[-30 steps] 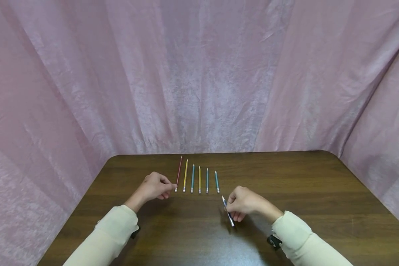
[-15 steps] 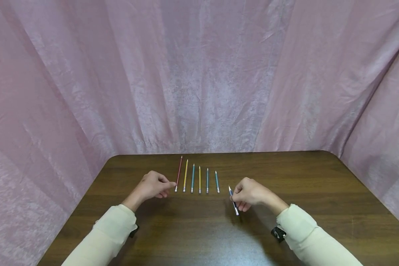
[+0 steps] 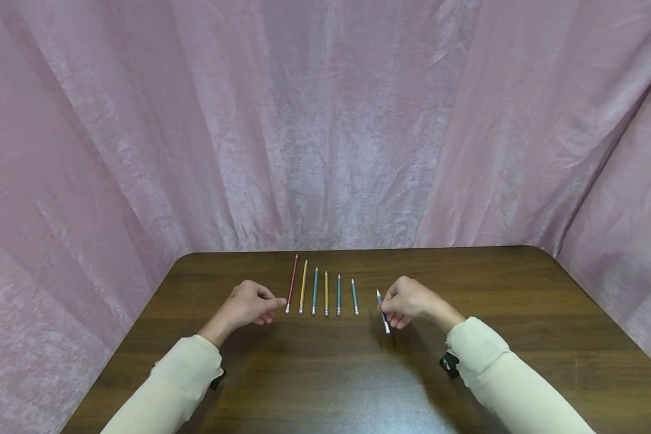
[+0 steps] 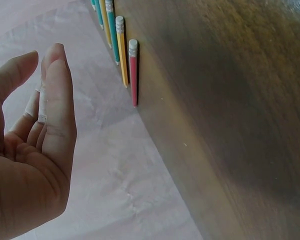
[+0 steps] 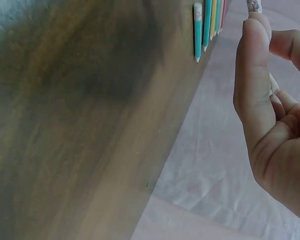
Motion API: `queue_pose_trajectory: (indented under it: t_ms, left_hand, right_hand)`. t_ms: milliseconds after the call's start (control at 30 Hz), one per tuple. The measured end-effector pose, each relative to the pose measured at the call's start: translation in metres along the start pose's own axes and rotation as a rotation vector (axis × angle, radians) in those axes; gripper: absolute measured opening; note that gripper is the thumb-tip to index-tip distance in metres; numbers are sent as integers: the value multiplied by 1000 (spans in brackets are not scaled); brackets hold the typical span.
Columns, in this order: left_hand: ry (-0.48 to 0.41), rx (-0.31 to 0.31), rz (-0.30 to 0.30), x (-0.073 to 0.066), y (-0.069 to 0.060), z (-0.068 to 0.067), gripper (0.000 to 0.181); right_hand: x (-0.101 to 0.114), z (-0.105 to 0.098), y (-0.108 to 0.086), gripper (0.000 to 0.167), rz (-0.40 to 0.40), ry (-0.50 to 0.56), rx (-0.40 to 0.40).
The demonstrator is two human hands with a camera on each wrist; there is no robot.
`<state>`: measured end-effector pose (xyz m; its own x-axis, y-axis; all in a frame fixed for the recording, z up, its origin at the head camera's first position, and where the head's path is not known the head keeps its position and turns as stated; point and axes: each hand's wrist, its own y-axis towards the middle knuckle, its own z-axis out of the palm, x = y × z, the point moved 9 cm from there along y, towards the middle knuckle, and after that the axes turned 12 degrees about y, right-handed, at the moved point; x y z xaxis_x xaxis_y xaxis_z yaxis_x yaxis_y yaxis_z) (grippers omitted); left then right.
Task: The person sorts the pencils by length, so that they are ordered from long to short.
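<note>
Between thumb and fingertips my right hand [image 3: 409, 300] pinches a dark blue pencil [image 3: 385, 323], its sharp tip pointing away and its white eraser end toward me. My left hand [image 3: 249, 303] hovers by the eraser end of a red pencil [image 3: 292, 283]. In the left wrist view the thumb and fingers [image 4: 59, 100] stand apart with nothing between them. Right of the red pencil lie a long yellow pencil [image 3: 303, 287], a teal pencil [image 3: 314, 292], a shorter yellow pencil [image 3: 326, 293], a blue-teal pencil [image 3: 339, 295] and a short teal pencil [image 3: 354, 297], all spaced side by side.
The pencils lie on a brown wooden table [image 3: 466, 271], eraser ends roughly level and lengths shrinking from left to right. A pink curtain [image 3: 347, 120] hangs behind the table's far edge and along its sides.
My right hand has carried the dark blue pencil away from me and slightly right, to the right of the row. The left hand has shifted slightly left; the lying pencils stay put.
</note>
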<state>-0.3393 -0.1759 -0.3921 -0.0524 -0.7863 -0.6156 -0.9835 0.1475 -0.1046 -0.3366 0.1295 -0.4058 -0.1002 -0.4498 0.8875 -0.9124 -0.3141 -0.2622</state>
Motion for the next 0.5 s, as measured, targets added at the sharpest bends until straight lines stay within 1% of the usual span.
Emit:
queue_pose_trajectory:
  t_ms: [67,300,500]
  left_hand:
    - [2,2,5,0,1,0,28]
    - [-4,5,-10,4,1,1,26]
    - [-9,8,-22,7,1,3,26]
  right_hand:
    - [0,-2,3,12,6,-5,-4]
    - [1,-6,13,14,13,-17,-11]
    - [-6,-7,25,15,27,-2,-33]
